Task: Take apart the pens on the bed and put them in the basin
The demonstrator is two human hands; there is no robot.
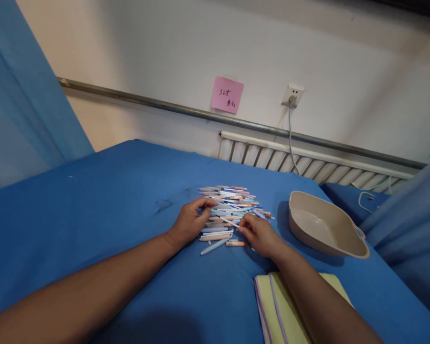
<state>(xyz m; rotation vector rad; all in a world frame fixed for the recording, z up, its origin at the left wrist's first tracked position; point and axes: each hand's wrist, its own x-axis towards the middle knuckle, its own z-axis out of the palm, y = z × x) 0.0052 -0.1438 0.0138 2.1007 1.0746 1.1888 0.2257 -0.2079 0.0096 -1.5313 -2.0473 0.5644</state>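
Note:
A pile of pens [232,200] in white, orange, pale blue and grey lies on the blue sheet, most of them side by side. At its left edge is my left hand [191,220], thumb and fingers curled near the pens; whether it grips one I cannot make out. My right hand [260,234] is at the right of the pile, its fingertips pinching the end of a slim white pen [230,221] that slants across the others. A pale blue pen [214,247] and an orange-and-white pen [236,243] lie at the near edge.
A beige plastic basin [326,229] stands to the right. Under my right forearm lies a folded yellow towel [286,306] with purple trim. Behind the blue-sheeted surface [103,205] are a radiator [265,155], a rail, a socket with a plugged-in cable and a pink note [227,94].

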